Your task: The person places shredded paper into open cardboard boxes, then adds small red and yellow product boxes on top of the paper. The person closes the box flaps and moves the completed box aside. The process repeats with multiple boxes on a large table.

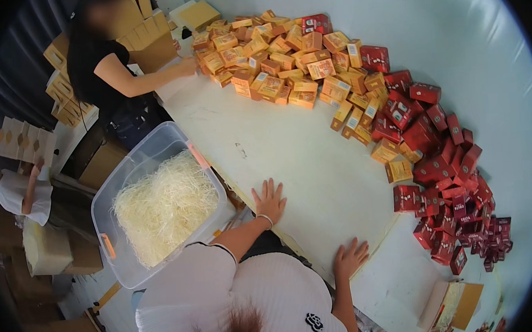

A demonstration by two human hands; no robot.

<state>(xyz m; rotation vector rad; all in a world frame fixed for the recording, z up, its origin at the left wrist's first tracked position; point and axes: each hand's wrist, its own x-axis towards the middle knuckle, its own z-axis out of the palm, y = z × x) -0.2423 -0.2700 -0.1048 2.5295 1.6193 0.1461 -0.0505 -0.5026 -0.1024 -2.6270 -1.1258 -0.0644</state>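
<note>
My left hand (pixel 270 203) lies flat on the white tabletop (pixel 264 147), its fingers apart and a bracelet around the wrist. Lower right, my right hand (pixel 350 259) also rests palm down near the table edge, fingers spread. Neither holds anything. Left of my left arm stands a clear plastic tub (pixel 147 158) with orange latches, filled with pale shredded paper (pixel 169 209). Beyond my hands, a curved heap of small cartons runs along the tables: orange-yellow cartons (pixel 269 87), then red cartons (pixel 423 134), then dark purple Costa cartons (pixel 472 232) at the right end.
A co-worker in black (pixel 107 80) reaches to the heap's left end. Another person in white (pixel 25 192) holds several pale boxes (pixel 26 141). Stacked cardboard boxes (pixel 151 44) stand behind them. At lower right sits an opened box (pixel 449 306) with shredded filler.
</note>
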